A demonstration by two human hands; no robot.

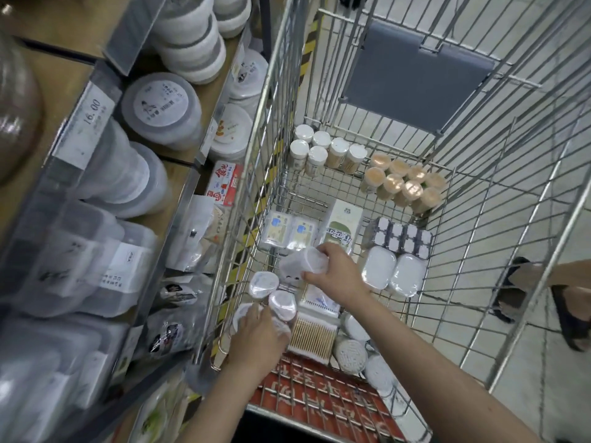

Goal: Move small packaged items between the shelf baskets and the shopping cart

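Both my hands reach down into the wire shopping cart. My right hand grips a small clear plastic tub, lifted a little above the cart floor. My left hand holds another white-lidded tub at the cart's near left corner, with a similar tub just beyond it. A flat box of cotton swabs lies between my arms. The shelf with stacked plastic containers stands left of the cart.
The cart floor holds toothpick jars, brown-capped tubes, white oval boxes, a dark multipack and a green carton. A grey flap hangs at the cart's far end. Someone's sandalled feet stand right of the cart.
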